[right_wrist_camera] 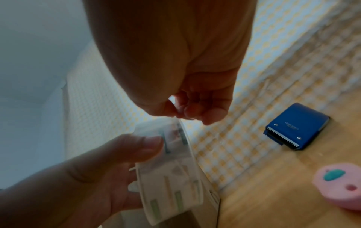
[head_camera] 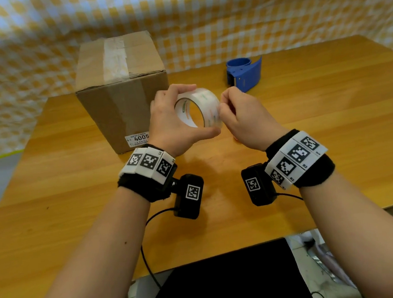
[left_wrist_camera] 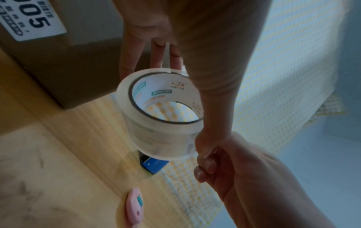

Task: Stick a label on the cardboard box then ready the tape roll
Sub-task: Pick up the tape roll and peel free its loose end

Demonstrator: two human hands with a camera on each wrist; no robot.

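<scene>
A roll of clear tape [head_camera: 198,107] [left_wrist_camera: 162,114] [right_wrist_camera: 171,177] is held up over the table. My left hand [head_camera: 176,124] [left_wrist_camera: 175,50] grips it, thumb under the roll and fingers over the top. My right hand [head_camera: 240,115] [left_wrist_camera: 224,162] [right_wrist_camera: 187,111] has its fingers curled and pinches at the roll's outer edge, where the tape end lies. The cardboard box [head_camera: 120,89] [left_wrist_camera: 74,58] stands at the back left, with a white label [head_camera: 139,138] [left_wrist_camera: 29,18] reading 4005 low on its front face.
A blue tape dispenser [head_camera: 245,73] [left_wrist_camera: 153,163] [right_wrist_camera: 296,126] lies empty on the wooden table [head_camera: 308,126] behind my right hand. A small pink cutter [left_wrist_camera: 134,208] [right_wrist_camera: 339,186] lies on the table under my hands. A checkered cloth [head_camera: 225,14] hangs at the back.
</scene>
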